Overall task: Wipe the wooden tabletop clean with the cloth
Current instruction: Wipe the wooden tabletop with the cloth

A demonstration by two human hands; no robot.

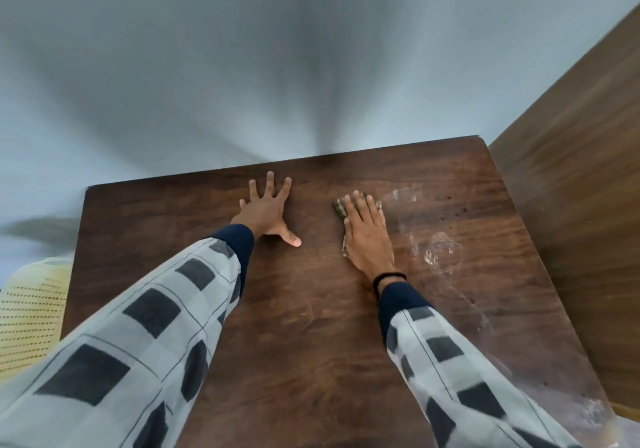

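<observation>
The left hand (266, 213) lay flat on the wooden surface (311, 316) toward its far edge, fingers straight and fanned wide, thumb stretched out to the right, holding nothing. Just to its right, apart from it, the right hand (367, 234) pressed palm-down on the cloth (340, 208), its fingers straight and close together. The cloth was a small greenish-brown wad mostly hidden under the hand, showing only past the fingertips and along the hand's left side. Right of the cloth, whitish smears (438, 248) marked the wood and trailed toward the near right corner. A black band (389, 278) circled the right wrist, and both arms wore checked sleeves (156, 326) over dark cuffs. A pale wall (242, 67) stood behind the far edge, a brown wooden panel (571, 205) rose on the right, and a yellow perforated object (31, 309) — too blurred to identify — sat off the left side.
</observation>
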